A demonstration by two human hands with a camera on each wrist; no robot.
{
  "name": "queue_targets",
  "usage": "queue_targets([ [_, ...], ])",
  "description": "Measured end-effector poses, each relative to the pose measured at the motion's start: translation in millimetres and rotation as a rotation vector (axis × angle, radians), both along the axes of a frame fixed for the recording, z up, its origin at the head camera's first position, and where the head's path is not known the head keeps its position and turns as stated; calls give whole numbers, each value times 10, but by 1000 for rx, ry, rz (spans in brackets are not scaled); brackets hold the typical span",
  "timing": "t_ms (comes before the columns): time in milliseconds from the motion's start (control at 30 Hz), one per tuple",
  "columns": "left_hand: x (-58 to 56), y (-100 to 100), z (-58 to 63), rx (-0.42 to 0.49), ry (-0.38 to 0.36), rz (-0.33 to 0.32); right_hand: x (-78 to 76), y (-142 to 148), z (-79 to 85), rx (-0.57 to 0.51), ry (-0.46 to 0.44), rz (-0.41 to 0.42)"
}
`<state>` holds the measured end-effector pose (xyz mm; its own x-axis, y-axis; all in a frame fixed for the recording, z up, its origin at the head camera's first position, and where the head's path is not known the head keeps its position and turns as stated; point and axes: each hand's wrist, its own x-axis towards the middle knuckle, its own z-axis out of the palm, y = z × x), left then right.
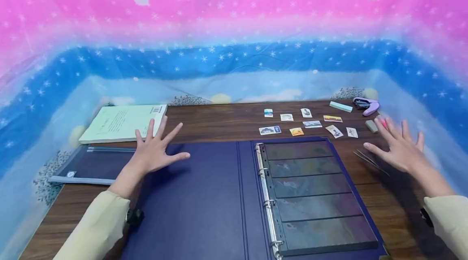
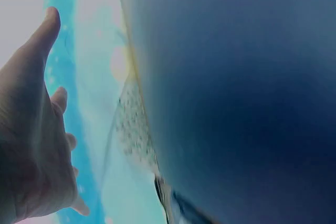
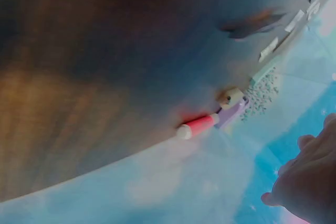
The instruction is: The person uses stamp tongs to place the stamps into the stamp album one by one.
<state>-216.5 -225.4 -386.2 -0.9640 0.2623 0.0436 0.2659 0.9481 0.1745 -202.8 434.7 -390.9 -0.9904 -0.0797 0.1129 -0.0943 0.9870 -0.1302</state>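
Note:
My left hand [image 1: 155, 148] is held with fingers spread over the left cover of a dark blue ring binder [image 1: 197, 203], holding nothing. The binder lies open, with a black page of clear pockets [image 1: 310, 185] on its metal rings [image 1: 268, 203]. My right hand [image 1: 400, 150], also spread and holding nothing, is above the table's right side. Close by its thumb lies a pair of tweezers [image 1: 371, 162]. Several small postage stamps [image 1: 269, 130] are spread out behind the binder. In each wrist view the hand shows at the edge with fingers extended.
A pale green book [image 1: 117, 124] lies at the back left, with a dark zip pouch [image 1: 98, 166] in front. At the back right are a lilac stapler [image 1: 369, 106], a light blue bar [image 1: 341, 107], a small grey block [image 1: 371, 126] and a pink tube [image 3: 199, 125]. Patterned cloth [image 1: 234, 61] surrounds the table.

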Motion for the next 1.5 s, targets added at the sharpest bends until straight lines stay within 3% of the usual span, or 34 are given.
queue_targets([
  [267,64,396,-49,13,10,-133,142,30,-186,-6,-21,2],
  [467,150,764,-93,42,-6,-253,238,15,-381,-59,-129,-4],
  [667,180,1122,-157,56,-71,-360,249,-24,-426,-105,-235,35],
  [933,69,1457,-221,139,-201,-422,176,-49,-378,-45,-164,69],
  [1200,-59,1801,-232,190,-304,-478,190,139,-316,-155,-110,41],
  [1333,-81,1908,-248,251,-350,-494,182,196,-335,-212,-140,20],
  [1500,-76,1958,-263,360,-427,-466,124,183,-356,-255,-198,16],
])
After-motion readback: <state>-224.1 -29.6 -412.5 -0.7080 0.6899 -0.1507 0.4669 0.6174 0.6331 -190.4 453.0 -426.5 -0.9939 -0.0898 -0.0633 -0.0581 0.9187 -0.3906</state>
